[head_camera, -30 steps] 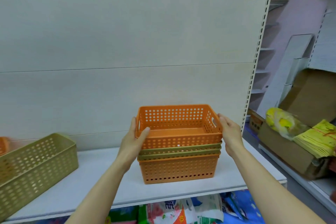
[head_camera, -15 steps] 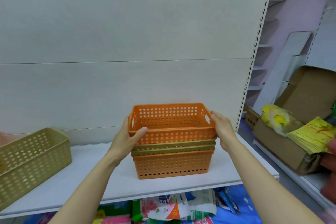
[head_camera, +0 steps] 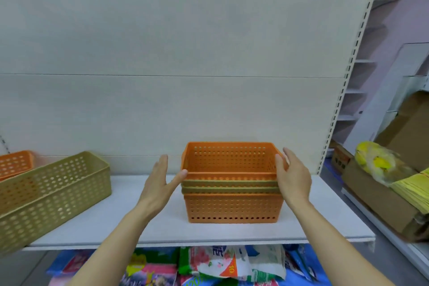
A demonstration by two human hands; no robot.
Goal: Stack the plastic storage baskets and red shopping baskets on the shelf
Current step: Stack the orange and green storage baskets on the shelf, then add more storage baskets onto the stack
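A stack of perforated plastic baskets stands on the white shelf (head_camera: 139, 227): an orange basket (head_camera: 232, 158) on top, two olive-green rims (head_camera: 229, 187) under it, and an orange basket (head_camera: 232, 208) at the bottom. My left hand (head_camera: 160, 183) is spread just left of the stack, and only the thumb tip touches the top basket's corner. My right hand (head_camera: 293, 181) lies flat against the stack's right side, with its fingers at the top rim. A long olive-green basket (head_camera: 53, 193) sits on the shelf at the left, and another orange basket (head_camera: 15, 163) is behind it.
The shelf's back panel rises right behind the stack, and a slotted upright (head_camera: 343, 90) marks its right end. To the right are a cardboard box (head_camera: 383, 204), a yellow bag (head_camera: 376, 162) and stacked yellow packs (head_camera: 415, 190). Colourful packets (head_camera: 220, 264) lie below the shelf.
My left hand has let go of the top orange basket and opened out to the left. The right hand has flattened against the stack's side. The view has shifted, showing more of the left baskets.
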